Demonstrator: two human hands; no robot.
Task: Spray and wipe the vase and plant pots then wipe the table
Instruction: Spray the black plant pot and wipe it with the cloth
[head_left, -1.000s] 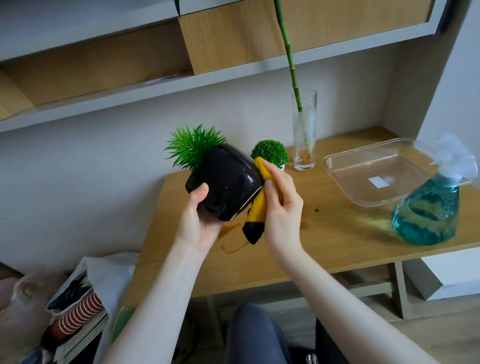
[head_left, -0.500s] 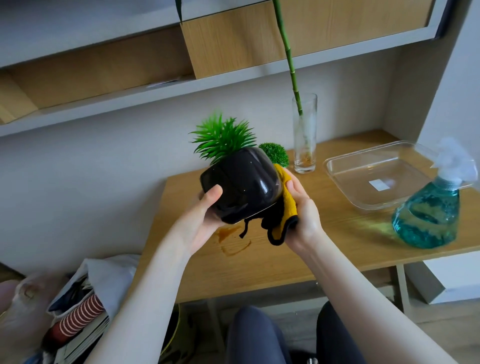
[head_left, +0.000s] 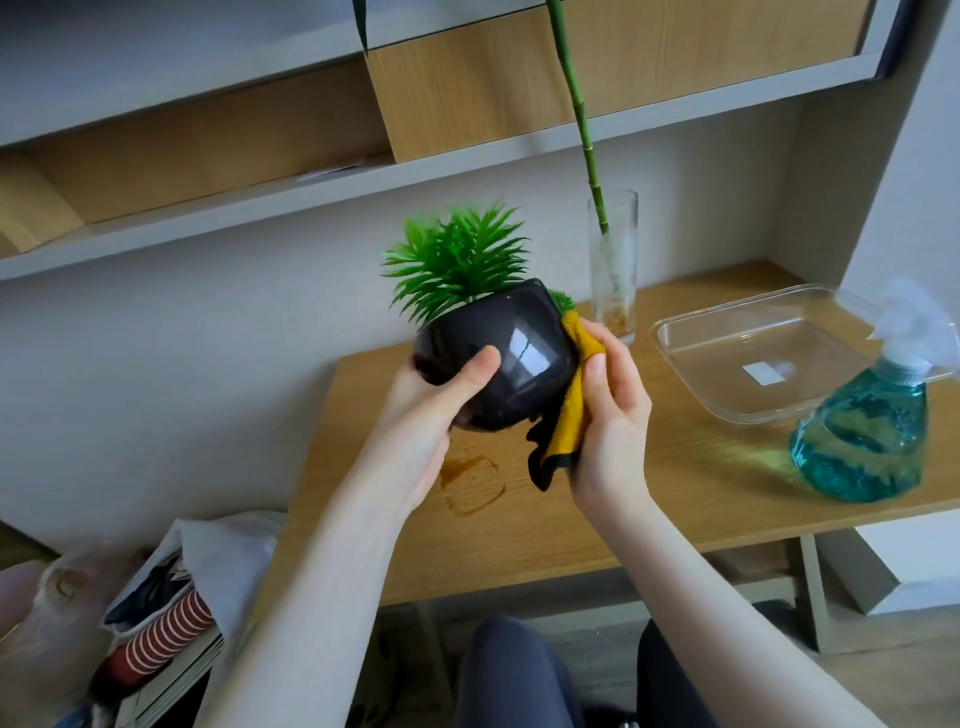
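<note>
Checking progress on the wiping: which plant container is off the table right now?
The black pot with the spiky plant, held up in the left hand. The glass vase stands on the table.

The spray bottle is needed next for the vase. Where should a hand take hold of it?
Probably by the narrow neck under the white trigger head of the spray bottle, coming from its left, the open table side. It stands upright; the teal body flares too wide to wrap.

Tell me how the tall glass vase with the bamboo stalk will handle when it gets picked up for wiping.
The glass vase is tall and narrow, so it probably tips easily. The long bamboo stalk leans out well above the rim, likely making it top-heavy. Clear smooth glass may be slippery and breakable, so a firm low grip seems wise.
</note>
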